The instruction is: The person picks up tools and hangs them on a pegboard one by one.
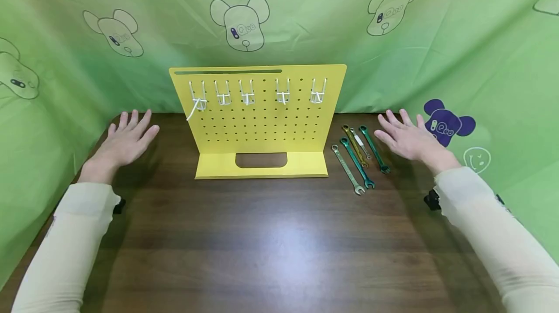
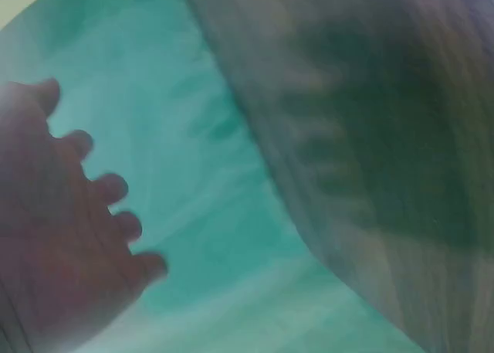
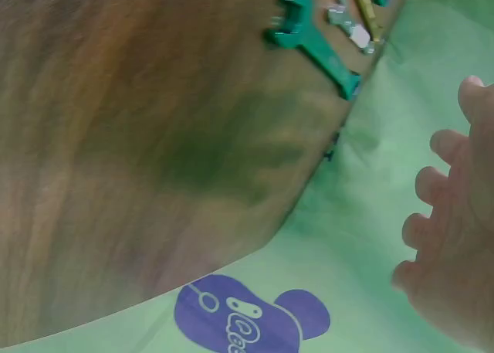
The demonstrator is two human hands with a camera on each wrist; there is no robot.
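Both hands hover over the table with fingers spread and nothing held. My left hand (image 1: 124, 143) is left of a yellow pegboard (image 1: 257, 136); in the left wrist view the left hand (image 2: 69, 214) casts a shadow on the wood. Close to the group of wrenches is my right hand (image 1: 408, 138). Nearest to it lies a teal wrench (image 1: 374, 149), also seen as a green wrench (image 3: 316, 44) in the right wrist view. Beside it are a small silver wrench (image 1: 360, 142), a gold wrench (image 1: 355, 145), another teal wrench (image 1: 356, 162) and a long silver wrench (image 1: 348, 169).
Several white wire hooks (image 1: 247, 93) hang in a row on the pegboard's upper part; the leftmost hook (image 1: 198, 102) has a prong tilted down-left. The brown wooden table (image 1: 244, 240) meets a green printed curtain (image 1: 305, 22) at the back and sides.
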